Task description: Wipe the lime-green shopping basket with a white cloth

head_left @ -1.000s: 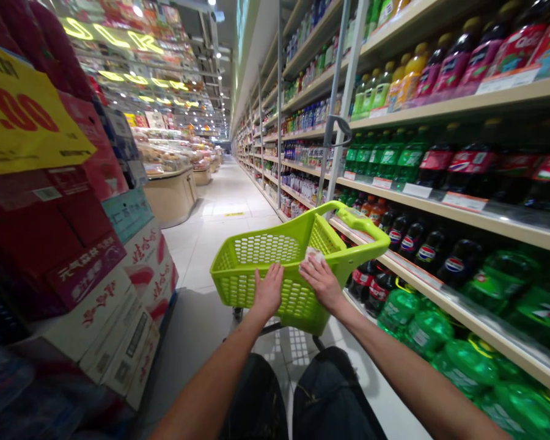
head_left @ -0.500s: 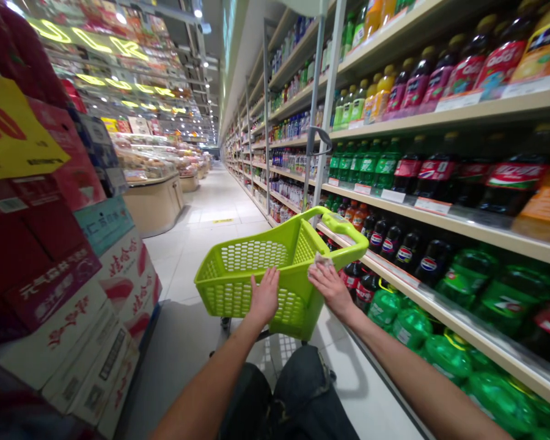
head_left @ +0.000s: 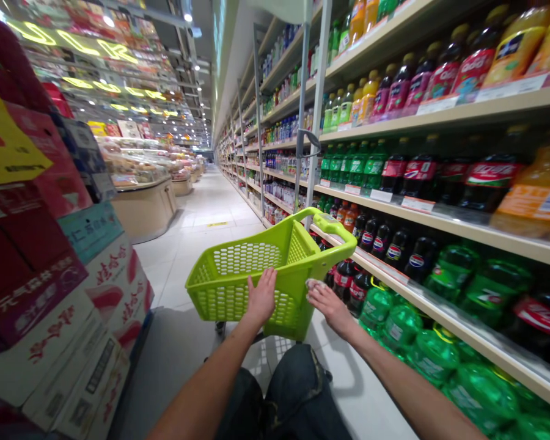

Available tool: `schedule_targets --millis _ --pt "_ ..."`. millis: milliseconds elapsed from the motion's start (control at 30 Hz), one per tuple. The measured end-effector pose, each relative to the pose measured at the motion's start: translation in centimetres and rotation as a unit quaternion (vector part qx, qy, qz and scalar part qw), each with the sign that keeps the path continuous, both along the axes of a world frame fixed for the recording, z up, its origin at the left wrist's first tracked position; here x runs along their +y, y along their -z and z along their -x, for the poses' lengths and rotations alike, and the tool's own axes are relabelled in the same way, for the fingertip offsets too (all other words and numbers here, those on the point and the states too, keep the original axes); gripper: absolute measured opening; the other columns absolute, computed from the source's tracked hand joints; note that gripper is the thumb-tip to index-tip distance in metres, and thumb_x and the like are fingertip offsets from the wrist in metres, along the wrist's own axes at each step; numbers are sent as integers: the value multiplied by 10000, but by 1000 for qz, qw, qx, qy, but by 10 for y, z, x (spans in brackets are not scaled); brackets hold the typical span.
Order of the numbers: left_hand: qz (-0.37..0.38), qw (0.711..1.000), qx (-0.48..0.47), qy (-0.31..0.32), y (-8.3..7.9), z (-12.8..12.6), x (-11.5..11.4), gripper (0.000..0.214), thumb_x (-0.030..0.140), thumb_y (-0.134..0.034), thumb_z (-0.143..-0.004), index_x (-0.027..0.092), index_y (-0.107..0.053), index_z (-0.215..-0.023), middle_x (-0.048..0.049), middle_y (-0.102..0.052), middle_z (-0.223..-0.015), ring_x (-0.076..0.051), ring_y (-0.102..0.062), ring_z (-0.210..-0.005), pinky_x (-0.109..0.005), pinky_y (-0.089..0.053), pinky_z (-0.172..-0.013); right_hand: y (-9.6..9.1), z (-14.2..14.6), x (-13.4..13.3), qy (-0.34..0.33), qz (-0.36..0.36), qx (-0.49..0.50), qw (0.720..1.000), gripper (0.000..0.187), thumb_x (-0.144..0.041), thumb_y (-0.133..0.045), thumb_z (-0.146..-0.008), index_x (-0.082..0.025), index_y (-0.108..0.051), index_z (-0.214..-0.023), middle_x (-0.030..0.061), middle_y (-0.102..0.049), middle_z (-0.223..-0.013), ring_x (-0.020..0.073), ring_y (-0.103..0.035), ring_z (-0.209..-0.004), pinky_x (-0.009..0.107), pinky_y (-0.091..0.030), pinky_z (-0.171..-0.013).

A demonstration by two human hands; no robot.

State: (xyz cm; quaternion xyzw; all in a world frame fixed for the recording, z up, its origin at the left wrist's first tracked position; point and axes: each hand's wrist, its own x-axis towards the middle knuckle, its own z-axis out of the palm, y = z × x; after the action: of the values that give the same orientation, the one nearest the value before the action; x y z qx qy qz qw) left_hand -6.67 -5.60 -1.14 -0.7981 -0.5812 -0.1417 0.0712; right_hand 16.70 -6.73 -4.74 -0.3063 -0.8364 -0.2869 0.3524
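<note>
A lime-green shopping cart [head_left: 296, 287] with a perforated basket stands before my knees, its handle [head_left: 334, 226] toward the shelves. My left hand [head_left: 262, 298] rests on the basket's near side, just below the rim, with its fingers stretched out. At the rear end of that same side, below the handle, my right hand [head_left: 329, 305] presses a crumpled pale cloth [head_left: 313, 283] under its fingertips. Much of the cloth is hidden by the fingers.
Shelves [head_left: 394, 208] of bottled drinks run along the right, with large green bottles [head_left: 433, 351] at floor level. Stacked cartons [head_left: 110, 275] stand close on the left. Ahead, a tiled aisle [head_left: 201, 208] passes a rounded display counter [head_left: 144, 208].
My right hand has moved the cloth down from the rim near the handle to lower on the cart's side. My left hand stays on the basket. The view has turned slightly right.
</note>
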Motion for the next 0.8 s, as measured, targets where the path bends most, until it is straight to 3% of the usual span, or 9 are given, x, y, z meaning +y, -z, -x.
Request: schedule_targets --millis 67,233,333,467,533,700,800 --pt "1 1000 2 -2 -1 0 0 725 -7 -303 -643 196 -250 -1337 -39 -226 -1426 -169 -194 -1308 -561 -105 -1038 -9 -8 -4 4 1 42 999 373 -70 -322 -858 -208 -589 -1079 47 -604 -1122 159 -389 -1212 425 -389 -976" --pt "-7 1000 0 -8 -1 -3 0 714 -4 -306 -642 153 -246 -1336 -49 -213 -1427 -169 -193 -1308 -572 -112 -1033 -68 -35 12 80 -31 175 981 364 -113 -363 -848 -203 -547 -1150 76 -516 -1233 210 -302 -1264 501 -297 -1020" --pt "-11 1000 1 -11 3 -3 3 717 4 -310 -638 159 -251 -1335 -38 -218 -1427 -170 -192 -1308 -570 -116 -1035 -53 -32 17 86 -7 155 984 377 -91 -346 -848 -199 -554 -1143 74 -538 -1209 204 -320 -1255 489 -314 -1012" --pt "-13 1000 3 -11 6 -1 5 723 10 -314 -632 169 -257 -1334 -26 -217 -1426 -166 -196 -1307 -563 -115 -1039 -14 -15 4 0 38 65 997 400 -63 -334 -846 -231 -564 -1126 37 -589 -1146 160 -409 -1198 413 -380 -989" --pt "-16 1000 0 -8 6 -1 4 724 11 -315 -631 162 -253 -1336 -28 -215 -1426 -166 -196 -1307 -560 -119 -1039 -22 -15 -1 -15 35 81 996 400 -69 -340 -844 -231 -553 -1141 38 -565 -1180 162 -400 -1204 412 -372 -997" --pt "-19 1000 -12 -6 5 -3 1 719 23 -325 -633 148 -253 -1337 -36 -218 -1425 -178 -190 -1309 -557 -137 -1037 -83 -31 15 77 -24 206 975 406 -82 -354 -825 -222 -542 -1156 49 -491 -1263 196 -330 -1250 465 -301 -1027" --pt "-19 1000 -12 -6 6 -5 1 725 15 -315 -627 138 -245 -1339 -37 -212 -1427 -179 -191 -1308 -566 -147 -1030 -82 -17 28 107 -2 135 985 400 -58 -326 -826 -191 -577 -1108 65 -547 -1200 195 -383 -1216 454 -301 -1019"
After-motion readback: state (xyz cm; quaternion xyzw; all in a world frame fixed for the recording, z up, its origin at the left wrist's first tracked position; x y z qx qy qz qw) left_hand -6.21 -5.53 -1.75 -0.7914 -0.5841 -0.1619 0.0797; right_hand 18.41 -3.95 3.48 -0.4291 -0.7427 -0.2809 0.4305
